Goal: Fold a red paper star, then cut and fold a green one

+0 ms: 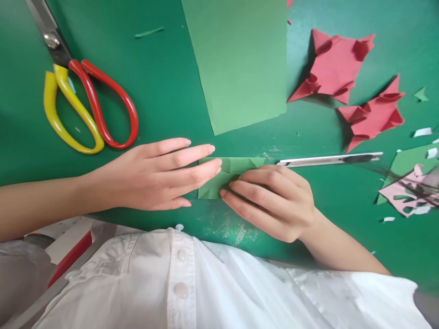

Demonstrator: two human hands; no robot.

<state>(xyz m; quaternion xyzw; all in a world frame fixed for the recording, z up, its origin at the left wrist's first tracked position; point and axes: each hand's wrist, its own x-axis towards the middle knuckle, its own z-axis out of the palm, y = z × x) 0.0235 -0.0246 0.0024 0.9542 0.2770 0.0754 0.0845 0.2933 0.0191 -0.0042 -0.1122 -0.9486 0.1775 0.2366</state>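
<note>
Head view: the left hand (154, 176) lies palm down, fingers slightly apart, tips over the left part of the folded green paper (233, 166) on the green table (164, 96). The right hand (279, 198) curls over its right part (whether pinching, I cannot tell), near the utility knife (320, 160).

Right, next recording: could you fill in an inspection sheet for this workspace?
Surface: green table, pale specks along the near side.
Job's things: small green paper, creased.
Clutter: scissors at left; green sheet beyond the hands; two red shapes, knife, pink cutout and white scraps toward the right.
Hands: left hand open, fingertips at the paper's left part; right hand bent over its right part, thumb hidden.
Cables: nothing seen.
Surroundings: white shirt at the near edge.
</note>
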